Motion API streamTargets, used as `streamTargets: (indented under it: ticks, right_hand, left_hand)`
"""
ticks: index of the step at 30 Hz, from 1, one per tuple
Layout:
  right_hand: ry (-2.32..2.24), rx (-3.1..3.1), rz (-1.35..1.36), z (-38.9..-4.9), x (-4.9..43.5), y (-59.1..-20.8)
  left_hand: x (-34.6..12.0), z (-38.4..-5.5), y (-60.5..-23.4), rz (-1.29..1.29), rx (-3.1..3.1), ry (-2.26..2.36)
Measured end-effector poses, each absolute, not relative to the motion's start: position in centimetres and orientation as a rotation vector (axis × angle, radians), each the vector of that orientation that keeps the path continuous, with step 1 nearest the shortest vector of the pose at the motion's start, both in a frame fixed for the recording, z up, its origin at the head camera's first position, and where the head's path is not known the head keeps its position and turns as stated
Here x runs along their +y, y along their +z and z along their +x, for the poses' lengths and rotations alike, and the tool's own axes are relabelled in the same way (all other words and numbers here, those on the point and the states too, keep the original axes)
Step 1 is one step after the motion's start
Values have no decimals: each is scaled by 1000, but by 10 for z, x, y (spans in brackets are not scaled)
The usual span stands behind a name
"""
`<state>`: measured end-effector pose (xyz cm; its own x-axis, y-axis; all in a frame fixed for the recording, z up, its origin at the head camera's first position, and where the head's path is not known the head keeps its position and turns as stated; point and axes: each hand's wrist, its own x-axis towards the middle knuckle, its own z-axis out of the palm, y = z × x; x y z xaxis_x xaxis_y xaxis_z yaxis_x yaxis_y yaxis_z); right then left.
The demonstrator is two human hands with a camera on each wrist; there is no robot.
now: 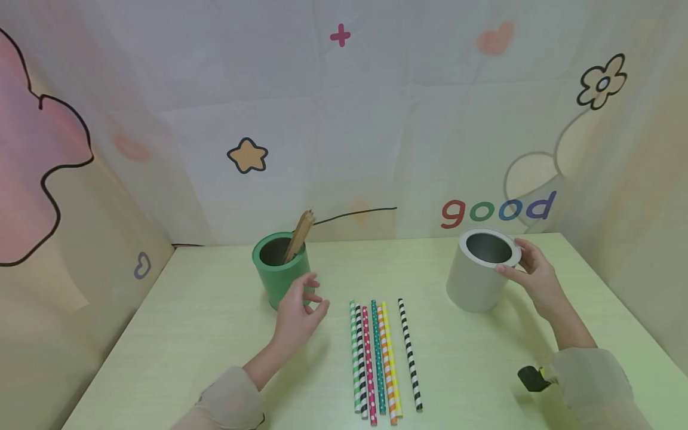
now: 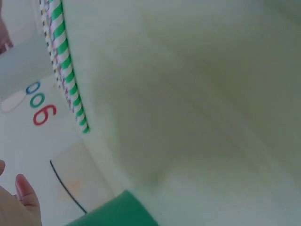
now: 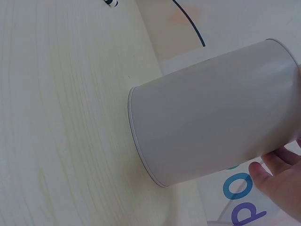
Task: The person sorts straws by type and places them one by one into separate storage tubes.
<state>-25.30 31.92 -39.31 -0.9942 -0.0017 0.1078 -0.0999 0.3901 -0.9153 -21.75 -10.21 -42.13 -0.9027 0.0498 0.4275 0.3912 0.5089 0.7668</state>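
Note:
On the right of the table, a light grey pencil cup stands upright with nothing showing inside it. My right hand grips it near the rim, thumb on the near side and fingers on the far side. The right wrist view shows the cup's smooth side with the fingertips against its upper part. My left hand is in front of a green pencil cup, fingers loosely bent and holding nothing. Several plain wooden pencils lean inside the green cup.
Between the hands lie several patterned paper straws, among them a green-striped one and a pink dotted one. A black-striped straw lies slightly apart. Behind the pale table hangs a printed cloth.

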Motion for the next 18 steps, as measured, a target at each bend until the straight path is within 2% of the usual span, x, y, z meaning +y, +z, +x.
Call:
streamTargets:
  ticks: [10, 18]
  right_hand:
    - [1660, -2564, 85, -254, 320, -394]
    - [1649, -2582, 67, -254, 320, -393]
  left_hand:
    - [-81, -222, -441, -279, -2816, -1367]
    - [-73, -229, -453, -319, -2994, -1231]
